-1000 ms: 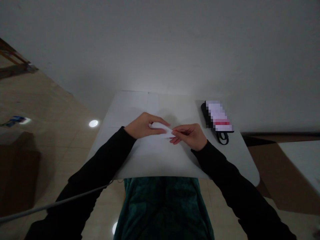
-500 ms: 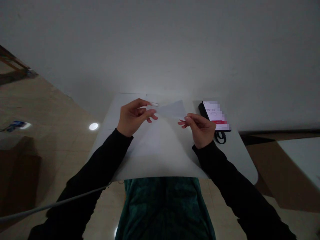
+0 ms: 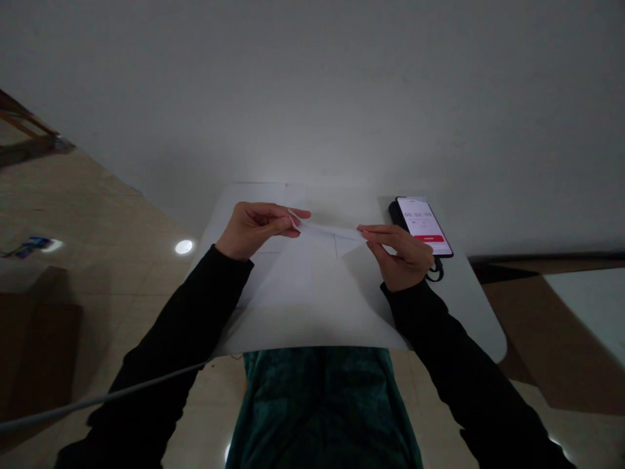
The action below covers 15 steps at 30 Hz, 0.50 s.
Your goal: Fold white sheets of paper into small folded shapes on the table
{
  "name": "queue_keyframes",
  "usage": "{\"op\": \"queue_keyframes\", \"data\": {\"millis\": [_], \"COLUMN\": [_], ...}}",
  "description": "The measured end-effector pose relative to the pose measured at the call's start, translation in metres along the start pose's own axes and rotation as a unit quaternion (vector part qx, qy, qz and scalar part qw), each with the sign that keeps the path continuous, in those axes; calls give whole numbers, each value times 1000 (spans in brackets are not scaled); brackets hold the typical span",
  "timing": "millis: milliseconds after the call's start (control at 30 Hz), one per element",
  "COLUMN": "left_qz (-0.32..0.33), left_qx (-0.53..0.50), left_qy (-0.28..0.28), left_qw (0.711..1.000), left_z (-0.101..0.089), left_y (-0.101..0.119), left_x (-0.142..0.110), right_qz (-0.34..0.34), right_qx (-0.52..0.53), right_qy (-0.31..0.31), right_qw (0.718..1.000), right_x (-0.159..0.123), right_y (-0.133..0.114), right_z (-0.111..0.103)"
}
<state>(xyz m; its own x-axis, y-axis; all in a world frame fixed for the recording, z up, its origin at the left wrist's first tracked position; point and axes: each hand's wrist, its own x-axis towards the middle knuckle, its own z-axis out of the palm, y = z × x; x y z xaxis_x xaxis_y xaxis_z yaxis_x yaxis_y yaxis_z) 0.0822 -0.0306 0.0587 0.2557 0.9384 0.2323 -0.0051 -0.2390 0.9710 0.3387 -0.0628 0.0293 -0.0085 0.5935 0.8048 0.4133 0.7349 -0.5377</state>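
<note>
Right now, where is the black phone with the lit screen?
In the head view, the black phone is toward the right side of the white table, just beyond the right hand.

Dim, greyish light, soft shadows on the tabletop (image 3: 342, 312), bright glare spots on the floor (image 3: 141, 267)

white paper (image 3: 329, 230) partly hidden, grey cable (image 3: 97, 399) cut off at left, blue item (image 3: 36, 243) blurred

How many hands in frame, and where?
2. The left hand grips the left end of the white paper, above the table; the right hand grips its right end, partly overlapping the phone in view. No other hands visible.
</note>
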Motion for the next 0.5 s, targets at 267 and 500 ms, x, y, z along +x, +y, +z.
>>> {"op": "queue_keyframes", "data": {"millis": [267,500], "left_qz": [12,47], "left_qx": [-45,19], "left_qy": [47,21], "left_qw": [998,998], "left_z": [5,-3], "left_y": [-15,-10], "left_x": [4,3], "right_qz": [4,4], "right_qx": [10,-33], "right_qy": [12,-1], "right_qw": [1000,999], "right_x": [-3,-3], "right_y": [1,3], "right_z": [0,-2]}}
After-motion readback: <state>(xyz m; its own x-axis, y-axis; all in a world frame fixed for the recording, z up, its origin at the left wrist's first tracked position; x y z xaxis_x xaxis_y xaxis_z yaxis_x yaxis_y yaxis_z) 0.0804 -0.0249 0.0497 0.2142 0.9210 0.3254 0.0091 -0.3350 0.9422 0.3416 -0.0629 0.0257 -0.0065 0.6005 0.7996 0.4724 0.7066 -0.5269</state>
